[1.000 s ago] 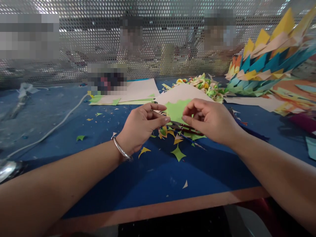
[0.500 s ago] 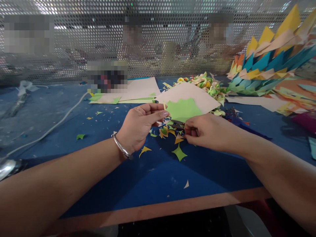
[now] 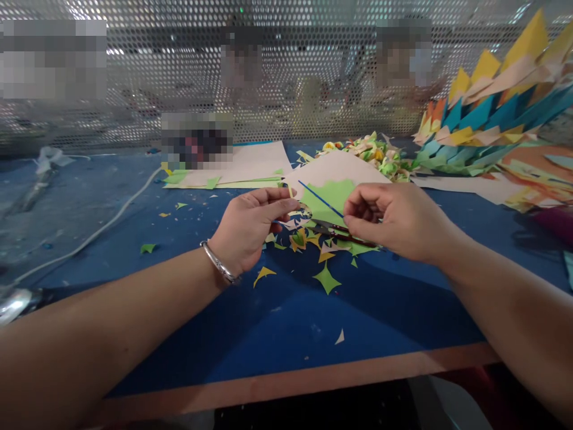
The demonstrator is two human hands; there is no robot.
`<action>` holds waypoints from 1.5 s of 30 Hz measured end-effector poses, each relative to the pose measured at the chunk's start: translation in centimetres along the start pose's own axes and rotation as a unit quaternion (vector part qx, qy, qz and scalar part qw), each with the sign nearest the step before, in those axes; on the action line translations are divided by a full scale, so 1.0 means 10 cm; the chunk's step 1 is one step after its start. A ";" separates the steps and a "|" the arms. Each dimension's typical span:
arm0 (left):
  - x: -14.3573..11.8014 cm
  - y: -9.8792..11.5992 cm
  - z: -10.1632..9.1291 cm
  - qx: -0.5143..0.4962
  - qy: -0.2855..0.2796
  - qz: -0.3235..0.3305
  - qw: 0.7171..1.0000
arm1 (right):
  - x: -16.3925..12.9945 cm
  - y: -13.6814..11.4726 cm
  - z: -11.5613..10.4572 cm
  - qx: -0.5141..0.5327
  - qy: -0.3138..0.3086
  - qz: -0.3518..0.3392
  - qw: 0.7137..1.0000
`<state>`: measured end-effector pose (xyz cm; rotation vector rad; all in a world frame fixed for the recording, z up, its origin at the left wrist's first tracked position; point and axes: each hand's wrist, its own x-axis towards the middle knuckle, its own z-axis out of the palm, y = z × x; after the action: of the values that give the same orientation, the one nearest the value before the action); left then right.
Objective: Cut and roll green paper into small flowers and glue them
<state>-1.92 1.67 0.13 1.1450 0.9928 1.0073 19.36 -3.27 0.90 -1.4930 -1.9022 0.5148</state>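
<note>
My left hand (image 3: 256, 224) is closed in a pinch on a narrow pale-yellow paper strip (image 3: 290, 190) that sticks up from its fingertips. In my right hand (image 3: 389, 218) a thin blue stick (image 3: 320, 198) is pinched, slanting up and left toward my left hand, its tip apart from the strip. Under the stick lies a piece of green paper (image 3: 329, 194) with a ragged edge, on a pale pink sheet (image 3: 344, 167). Dark scissors (image 3: 342, 233) rest just below my right hand's fingers, among colourful paper scraps (image 3: 298, 240).
Pale sheets (image 3: 259, 158) lie at back left, and a heap of curled paper bits (image 3: 376, 149) at the back. A layered folded-paper piece (image 3: 487, 113) stands at right. A white cord (image 3: 111, 218) crosses the left side. A perforated metal panel (image 3: 286, 107) closes off the far side.
My right hand has risen slightly and moved right, now holding the blue stick. The scissors show more fully beneath it. My left hand has shifted slightly left, still pinching the strip.
</note>
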 end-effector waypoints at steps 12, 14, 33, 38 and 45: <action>-0.09 0.07 0.04 0.065 -0.110 -0.071 0.989 | 0.00 0.00 0.02 -0.037 -0.052 -0.037 0.997; -0.09 0.08 0.04 0.067 -0.118 -0.074 0.988 | 0.00 0.00 0.02 -0.034 -0.056 -0.036 0.997; -0.10 0.12 0.04 0.158 -0.103 -0.046 0.981 | -0.02 -0.02 0.01 -0.029 -0.085 -0.059 0.994; -0.10 0.12 0.03 0.175 -0.098 -0.056 0.978 | -0.02 -0.03 0.01 -0.025 -0.085 -0.057 0.994; -0.11 0.19 -0.02 0.278 -0.182 -0.012 0.943 | -0.03 -0.05 0.00 -0.031 -0.079 -0.064 0.994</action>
<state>-2.55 0.85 2.09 1.7079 1.0092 0.4643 19.09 -3.71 1.17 -1.3945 -2.1383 0.5321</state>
